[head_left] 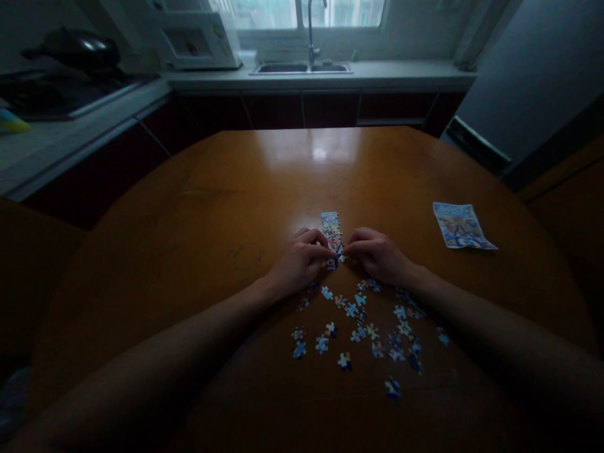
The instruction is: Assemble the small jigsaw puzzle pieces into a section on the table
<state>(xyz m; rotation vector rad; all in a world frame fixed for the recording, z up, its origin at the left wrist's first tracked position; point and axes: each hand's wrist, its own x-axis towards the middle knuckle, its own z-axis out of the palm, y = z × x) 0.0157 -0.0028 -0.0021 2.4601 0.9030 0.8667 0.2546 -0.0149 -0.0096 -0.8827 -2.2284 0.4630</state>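
A narrow strip of joined jigsaw puzzle pieces lies on the wooden table, its right edge toothed with tabs. From the left, my left hand reaches over with fingers closed, their tips pressing on the strip's lower part. My right hand is pinched at the strip's lower right edge, on a small puzzle piece touching or very near the strip. The fingertips partly cover that piece, so I cannot tell whether it is fitted. Nearer to me, several loose puzzle pieces are scattered between my forearms.
On the table's right side lies a creased picture sheet. The oval wooden table fills most of the view. Behind it are a counter with a sink and a microwave; a dark pan sits on the stove at left.
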